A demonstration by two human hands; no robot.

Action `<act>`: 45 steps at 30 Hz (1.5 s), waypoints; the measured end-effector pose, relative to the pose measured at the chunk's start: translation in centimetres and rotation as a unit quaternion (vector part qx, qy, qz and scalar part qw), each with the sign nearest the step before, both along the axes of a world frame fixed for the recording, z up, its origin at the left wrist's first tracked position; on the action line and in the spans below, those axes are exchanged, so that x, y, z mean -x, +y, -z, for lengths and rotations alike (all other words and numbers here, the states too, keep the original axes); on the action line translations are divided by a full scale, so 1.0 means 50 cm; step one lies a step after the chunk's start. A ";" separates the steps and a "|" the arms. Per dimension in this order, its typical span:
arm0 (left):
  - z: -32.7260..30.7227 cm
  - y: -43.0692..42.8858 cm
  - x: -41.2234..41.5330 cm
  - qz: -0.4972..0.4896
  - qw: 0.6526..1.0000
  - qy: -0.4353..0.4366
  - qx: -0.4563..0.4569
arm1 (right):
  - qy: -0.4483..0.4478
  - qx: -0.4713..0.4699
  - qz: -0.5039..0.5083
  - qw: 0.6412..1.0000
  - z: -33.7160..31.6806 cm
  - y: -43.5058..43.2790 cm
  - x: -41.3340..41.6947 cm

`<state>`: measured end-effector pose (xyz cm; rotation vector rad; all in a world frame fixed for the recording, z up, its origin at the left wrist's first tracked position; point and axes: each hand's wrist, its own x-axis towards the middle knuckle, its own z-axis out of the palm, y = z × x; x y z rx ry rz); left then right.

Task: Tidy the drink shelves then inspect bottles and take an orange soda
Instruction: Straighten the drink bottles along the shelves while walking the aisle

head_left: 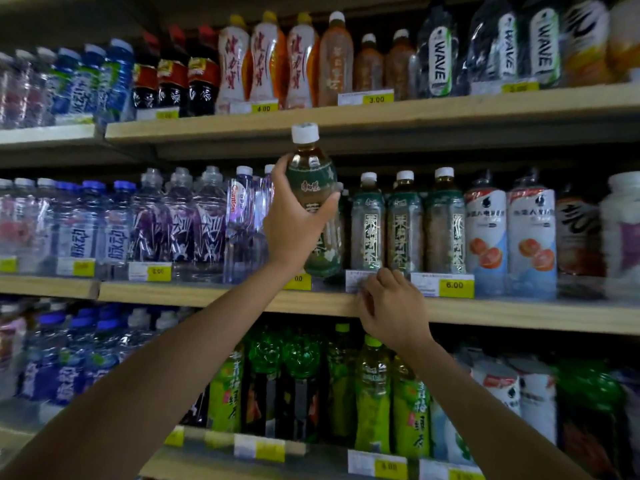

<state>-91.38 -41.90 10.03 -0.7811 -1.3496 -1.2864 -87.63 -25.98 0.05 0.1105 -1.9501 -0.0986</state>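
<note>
Left hand [294, 223]: arm stretched up, fingers and thumb wrapped round the green tea bottle [311, 174].
Green tea bottle: upright, raised before the middle shelf [519, 311].
Right hand [391, 306]: fingers curled over that shelf's front edge.

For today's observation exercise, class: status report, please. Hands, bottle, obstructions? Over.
Left hand grips tea bottle, raised. Right hand holds shelf edge. Nothing blocking either hand.
</note>
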 end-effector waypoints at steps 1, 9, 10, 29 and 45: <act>-0.006 0.006 0.003 0.004 1.000 0.008 0.006 | -0.001 -0.001 0.004 1.000 0.000 -0.001 -0.001; -0.030 0.045 0.049 -0.005 0.999 0.024 0.038 | -0.022 0.000 0.026 0.999 -0.002 -0.014 -0.009; -0.031 0.048 0.052 -0.005 0.999 0.022 0.038 | -0.018 -0.001 0.028 0.999 -0.003 -0.014 -0.009; -0.015 0.087 0.108 -0.115 0.977 -0.117 0.135 | 0.013 -0.004 0.015 1.000 0.008 -0.006 0.003; -0.019 0.092 0.101 -0.220 0.959 -0.049 0.174 | 0.026 -0.001 0.020 0.999 0.018 -0.009 0.001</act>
